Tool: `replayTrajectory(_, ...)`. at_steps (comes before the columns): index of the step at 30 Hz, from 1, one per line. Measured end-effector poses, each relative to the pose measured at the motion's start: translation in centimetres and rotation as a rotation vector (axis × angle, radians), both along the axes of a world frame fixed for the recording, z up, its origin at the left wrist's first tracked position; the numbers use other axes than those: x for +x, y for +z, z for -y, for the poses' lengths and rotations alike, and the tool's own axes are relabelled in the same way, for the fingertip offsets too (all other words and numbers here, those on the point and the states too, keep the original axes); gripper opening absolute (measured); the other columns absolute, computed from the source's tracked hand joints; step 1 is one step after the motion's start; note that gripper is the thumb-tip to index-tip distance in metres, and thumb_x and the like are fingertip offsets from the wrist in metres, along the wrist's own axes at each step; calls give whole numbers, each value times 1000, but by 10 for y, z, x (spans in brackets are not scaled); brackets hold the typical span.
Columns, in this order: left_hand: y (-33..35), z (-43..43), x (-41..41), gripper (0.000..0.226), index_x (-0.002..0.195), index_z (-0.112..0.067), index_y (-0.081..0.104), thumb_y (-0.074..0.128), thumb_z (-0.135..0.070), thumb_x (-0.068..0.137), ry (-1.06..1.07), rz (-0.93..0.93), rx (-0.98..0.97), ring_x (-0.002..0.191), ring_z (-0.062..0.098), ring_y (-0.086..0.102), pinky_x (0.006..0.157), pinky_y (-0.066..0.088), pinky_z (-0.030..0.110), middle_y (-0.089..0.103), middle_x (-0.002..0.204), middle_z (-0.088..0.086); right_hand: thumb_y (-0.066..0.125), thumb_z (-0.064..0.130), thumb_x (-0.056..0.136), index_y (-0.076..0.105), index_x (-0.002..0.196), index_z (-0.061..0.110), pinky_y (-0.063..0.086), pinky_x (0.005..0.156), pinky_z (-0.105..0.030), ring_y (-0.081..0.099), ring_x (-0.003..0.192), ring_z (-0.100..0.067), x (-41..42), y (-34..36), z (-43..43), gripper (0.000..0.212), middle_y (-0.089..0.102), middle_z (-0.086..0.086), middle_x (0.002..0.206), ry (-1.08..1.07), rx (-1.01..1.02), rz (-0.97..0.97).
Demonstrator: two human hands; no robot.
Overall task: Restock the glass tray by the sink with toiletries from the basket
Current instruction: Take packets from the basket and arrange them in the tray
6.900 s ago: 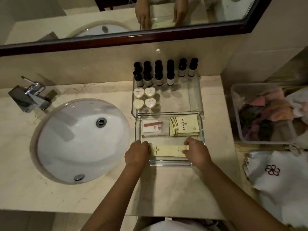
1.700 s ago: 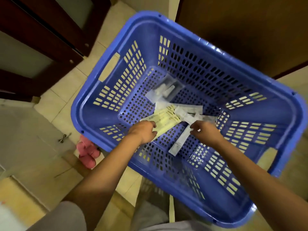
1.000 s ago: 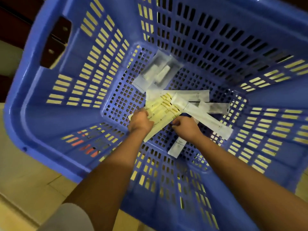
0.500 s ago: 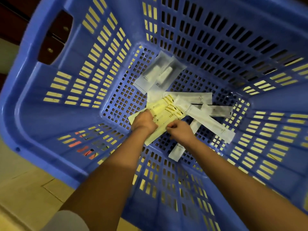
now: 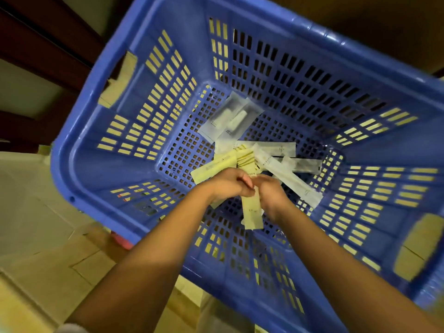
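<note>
A blue slatted plastic basket (image 5: 101, 145) fills the view. On its floor lie several flat toiletry packets: pale yellow ones (image 5: 213, 167), long white ones (image 5: 288, 179) and clear grey ones (image 5: 230, 118). My left hand (image 5: 228, 186) and my right hand (image 5: 271, 195) meet over the pile. Between them they hold a pale yellow packet (image 5: 251, 212) that hangs down toward me. The left fingers curl over its upper end; the right hand grips it from the right side. The glass tray and sink are out of view.
Beige floor tiles (image 5: 36, 224) lie left of and under the basket. Dark wooden door frames (image 5: 43, 44) stand at the upper left. Something pink (image 5: 122, 241) shows on the floor under the basket's near rim.
Earlier I was at the glass tray; the view then turned to the basket. In the last second both hands closed together and lifted one yellow packet off the pile toward me.
</note>
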State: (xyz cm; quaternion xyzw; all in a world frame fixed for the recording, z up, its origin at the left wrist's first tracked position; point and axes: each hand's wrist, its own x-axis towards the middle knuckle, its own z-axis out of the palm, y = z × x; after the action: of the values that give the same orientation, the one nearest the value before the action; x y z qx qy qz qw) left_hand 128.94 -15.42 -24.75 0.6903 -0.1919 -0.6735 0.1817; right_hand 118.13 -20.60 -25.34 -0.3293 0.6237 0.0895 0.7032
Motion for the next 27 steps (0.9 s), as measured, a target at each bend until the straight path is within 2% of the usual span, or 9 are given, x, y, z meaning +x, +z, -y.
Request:
replayTrajectory(3,1,-1,3,24,73,-16,52,58,1,87,353,104,9,55,8,55,52,44,17,57,73,1,47,7,96,58,91,8,52,61,-32,59,70,-25,-11,8,8,12,62,-14,90,-70,-35,13)
replayTrajectory(5,-11,-3,8,21,75,-17,51,59,-3,88,416,265,68,63,16,57,61,48,26,57,80,4,46,12,97,59,94,1,55,78,-42,62,86,-37,-19,6,15,17,62,-26,109,-17,-93,-23)
replayTrajectory(7,-27,-6,11,8,87,-16,55,60,-9,88,212,471,146,84,26,60,76,50,34,59,94,7,47,17,97,59,101,-1,50,90,-48,58,100,-43,-26,5,22,22,58,-28,116,17,-140,-57)
replayTrajectory(10,-45,-11,4,34,121,-11,50,60,-14,89,-100,588,261,105,34,56,85,50,40,52,122,13,50,19,97,59,81,16,49,81,-50,59,93,-38,-37,0,33,18,60,-24,112,10,-164,-100)
replayTrajectory(12,-52,-13,-7,46,131,-9,41,59,-16,90,-217,620,316,114,37,50,93,47,46,43,131,16,49,16,97,57,80,15,46,71,-46,57,78,-27,-46,-4,38,18,59,-18,102,-3,-158,-110)
replayTrajectory(16,-63,-14,-27,48,131,-7,40,60,-18,89,-215,609,353,116,36,48,93,46,46,43,131,17,49,3,94,54,96,5,47,80,-43,56,86,-28,-56,-11,41,6,58,-11,100,-59,-112,-113)
replayTrajectory(19,-68,-9,-34,53,129,-9,41,66,-23,85,-157,680,361,118,35,47,90,46,45,44,131,15,51,4,94,55,95,6,47,79,-40,56,88,-27,-57,-14,41,5,58,-10,99,-71,-83,-148)
replayTrajectory(22,-75,-7,-39,48,127,-12,45,67,-25,86,-234,765,378,121,31,43,91,44,41,42,133,12,52,7,94,57,90,9,44,75,-36,56,92,-28,-55,-18,37,7,59,-10,101,-26,-78,-146)
replayTrajectory(27,-79,-4,-48,43,131,-9,39,58,-17,93,-333,756,381,102,33,59,74,48,41,57,120,13,52,9,93,58,95,10,46,75,-34,57,92,-28,-57,-18,37,6,60,-11,102,16,-84,-140)
